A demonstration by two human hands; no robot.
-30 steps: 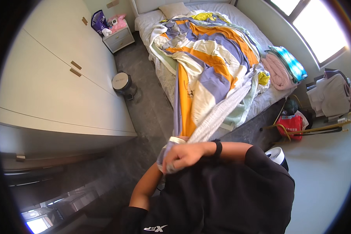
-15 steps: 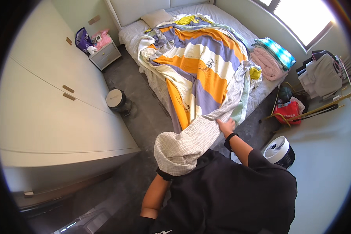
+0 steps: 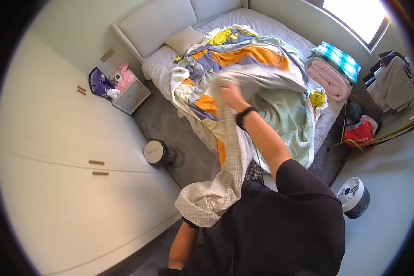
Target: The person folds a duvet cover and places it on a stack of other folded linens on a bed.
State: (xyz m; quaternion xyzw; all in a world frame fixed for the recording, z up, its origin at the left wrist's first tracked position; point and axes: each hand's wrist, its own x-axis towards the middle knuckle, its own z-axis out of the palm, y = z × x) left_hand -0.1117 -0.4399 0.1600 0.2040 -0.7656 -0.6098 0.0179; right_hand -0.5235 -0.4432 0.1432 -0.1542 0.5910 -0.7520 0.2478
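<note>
A large duvet cover (image 3: 207, 202) runs from the bed down to my body, its beige-and-white checked side turned out near me. Its other face, in orange, purple-grey and white blocks (image 3: 253, 56), spreads over the bed. My right hand (image 3: 232, 97), with a black wristband, is raised over the bed's near part and grips a fold of the cover. The checked cloth wraps my left hand at the lower middle, hiding its fingers; only the wrist and forearm (image 3: 183, 244) show. Beside my right forearm lies a pale green quilt (image 3: 280, 117), exposed under the lifted cloth.
Folded pink bedding (image 3: 329, 80) and a blue checked pillow (image 3: 338, 62) rest at the bed's right edge. A round bin-like object (image 3: 155, 152) stands on the floor at left, before the wardrobe (image 3: 60, 161). At right are a white fan (image 3: 353, 195) and a red bag (image 3: 359, 133).
My right hand has moved up and left, carrying the cover's edge with it. More of the green quilt now shows, and less of the orange print. My left hand remains wrapped in cloth.
</note>
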